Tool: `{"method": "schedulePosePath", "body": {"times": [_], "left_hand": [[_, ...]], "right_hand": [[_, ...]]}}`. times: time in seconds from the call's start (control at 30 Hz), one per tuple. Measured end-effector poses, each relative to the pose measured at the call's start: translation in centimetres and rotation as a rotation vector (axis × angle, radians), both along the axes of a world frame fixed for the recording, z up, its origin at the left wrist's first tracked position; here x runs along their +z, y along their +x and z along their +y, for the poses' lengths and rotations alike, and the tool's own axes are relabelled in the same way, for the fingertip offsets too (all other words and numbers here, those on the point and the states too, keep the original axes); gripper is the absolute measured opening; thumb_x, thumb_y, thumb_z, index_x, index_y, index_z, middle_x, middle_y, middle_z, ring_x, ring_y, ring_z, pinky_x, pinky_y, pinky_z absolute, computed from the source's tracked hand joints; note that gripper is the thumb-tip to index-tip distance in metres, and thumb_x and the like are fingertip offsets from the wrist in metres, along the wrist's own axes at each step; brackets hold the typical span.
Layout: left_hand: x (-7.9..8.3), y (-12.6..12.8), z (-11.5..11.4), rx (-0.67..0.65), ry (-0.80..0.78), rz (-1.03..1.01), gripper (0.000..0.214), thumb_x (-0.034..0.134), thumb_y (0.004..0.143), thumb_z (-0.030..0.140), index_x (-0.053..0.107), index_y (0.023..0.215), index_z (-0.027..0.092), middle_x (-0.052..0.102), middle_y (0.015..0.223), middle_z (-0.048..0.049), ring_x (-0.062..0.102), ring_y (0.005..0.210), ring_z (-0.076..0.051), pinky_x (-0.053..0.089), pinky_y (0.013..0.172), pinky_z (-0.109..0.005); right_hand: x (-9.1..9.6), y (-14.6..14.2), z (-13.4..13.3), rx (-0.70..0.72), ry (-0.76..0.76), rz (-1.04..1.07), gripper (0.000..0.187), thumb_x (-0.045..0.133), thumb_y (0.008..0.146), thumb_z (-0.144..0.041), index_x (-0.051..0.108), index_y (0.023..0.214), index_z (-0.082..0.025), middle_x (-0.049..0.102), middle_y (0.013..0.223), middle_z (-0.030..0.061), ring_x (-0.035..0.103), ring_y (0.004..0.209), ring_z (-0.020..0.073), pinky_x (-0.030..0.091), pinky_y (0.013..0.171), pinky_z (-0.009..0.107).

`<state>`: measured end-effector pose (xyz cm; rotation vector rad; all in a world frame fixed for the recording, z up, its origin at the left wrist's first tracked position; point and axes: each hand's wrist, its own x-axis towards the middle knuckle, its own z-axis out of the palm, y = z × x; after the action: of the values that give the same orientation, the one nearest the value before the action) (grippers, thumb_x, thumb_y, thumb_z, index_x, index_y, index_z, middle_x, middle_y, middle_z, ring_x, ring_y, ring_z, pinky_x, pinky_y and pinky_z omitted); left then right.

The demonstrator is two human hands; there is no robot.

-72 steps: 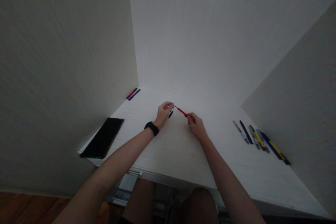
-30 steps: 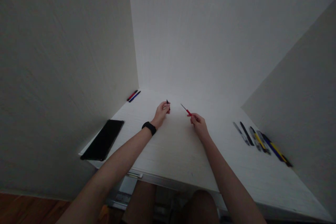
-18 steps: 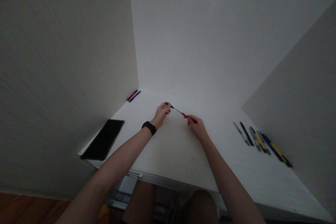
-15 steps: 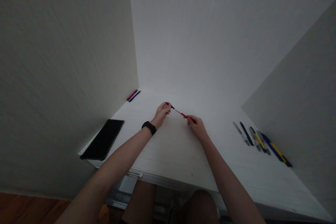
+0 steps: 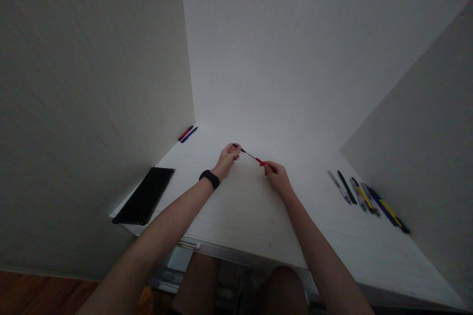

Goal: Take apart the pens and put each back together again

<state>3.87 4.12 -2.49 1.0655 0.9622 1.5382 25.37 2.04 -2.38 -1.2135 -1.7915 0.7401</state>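
My left hand is closed in a pinch on a small black pen tip piece, a black wristband on that wrist. My right hand is closed on the red end of a thin pen refill. The refill's thin dark front runs into the black piece, so the two hands are joined by it, a little above the white desk near its middle.
A black phone lies at the desk's left front corner. A red pen and a blue pen lie at the back left by the wall. A row of several pens lies along the right side. Walls enclose three sides.
One second ago the hands were apart, the black piece held upright in my left and the refill in my right. The refill's tip has since been brought into the black piece and stays there.
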Motion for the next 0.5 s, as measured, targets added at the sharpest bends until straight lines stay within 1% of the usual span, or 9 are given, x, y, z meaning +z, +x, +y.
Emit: {"method": "schedulePosePath", "body": {"times": [0.1, 0.23, 0.37, 0.43, 0.5], "left_hand": [[0.2, 0.3, -0.3, -0.053, 0.044, 0.079, 0.033, 0.076, 0.073, 0.044, 0.061, 0.087, 0.018, 0.056, 0.07, 0.003, 0.046, 0.06, -0.008, 0.035, 0.057, -0.022], [0.5, 0.6, -0.6, -0.143, 0.07, 0.252, 0.032, 0.079, 0.068, 0.04, 0.066, 0.086, 0.016, 0.065, 0.073, -0.0008, 0.052, 0.062, -0.01, 0.039, 0.058, -0.023], [0.4, 0.7, -0.7, -0.155, 0.075, 0.323, 0.029, 0.078, 0.069, 0.039, 0.069, 0.084, 0.016, 0.069, 0.071, -0.003, 0.055, 0.06, -0.011, 0.04, 0.057, -0.024], [0.2, 0.7, -0.6, -0.162, 0.079, 0.337, 0.029, 0.079, 0.068, 0.038, 0.071, 0.084, 0.015, 0.07, 0.073, -0.0039, 0.055, 0.06, -0.011, 0.041, 0.057, -0.024], [0.1, 0.6, -0.5, -0.168, 0.077, 0.345, 0.028, 0.079, 0.067, 0.037, 0.072, 0.084, 0.016, 0.071, 0.073, -0.0039, 0.056, 0.06, -0.011, 0.041, 0.057, -0.025]], "right_hand": [[-0.1, -0.1, 0.0, -0.005, -0.001, -0.008, 0.033, 0.049, 0.082, -0.037, 0.074, 0.09, -0.017, 0.055, 0.059, 0.0004, 0.046, 0.055, 0.0149, 0.034, 0.056, 0.028], [-0.2, -0.3, -0.1, 0.002, -0.003, -0.009, 0.031, 0.049, 0.083, -0.039, 0.072, 0.09, -0.018, 0.056, 0.059, 0.0001, 0.048, 0.055, 0.0156, 0.035, 0.056, 0.029], [-0.2, -0.6, -0.6, -0.016, 0.025, 0.015, 0.024, 0.057, 0.081, -0.041, 0.064, 0.094, -0.021, 0.057, 0.061, -0.002, 0.05, 0.057, 0.016, 0.037, 0.057, 0.028], [-0.1, -0.6, -0.8, -0.037, 0.045, 0.015, 0.02, 0.062, 0.078, -0.04, 0.06, 0.089, -0.022, 0.058, 0.063, -0.002, 0.051, 0.058, 0.0161, 0.038, 0.059, 0.028], [0.0, -0.7, -1.0, -0.038, 0.045, 0.017, 0.017, 0.062, 0.078, -0.038, 0.057, 0.084, -0.023, 0.06, 0.065, -0.0012, 0.053, 0.06, 0.0165, 0.04, 0.061, 0.029]]}}
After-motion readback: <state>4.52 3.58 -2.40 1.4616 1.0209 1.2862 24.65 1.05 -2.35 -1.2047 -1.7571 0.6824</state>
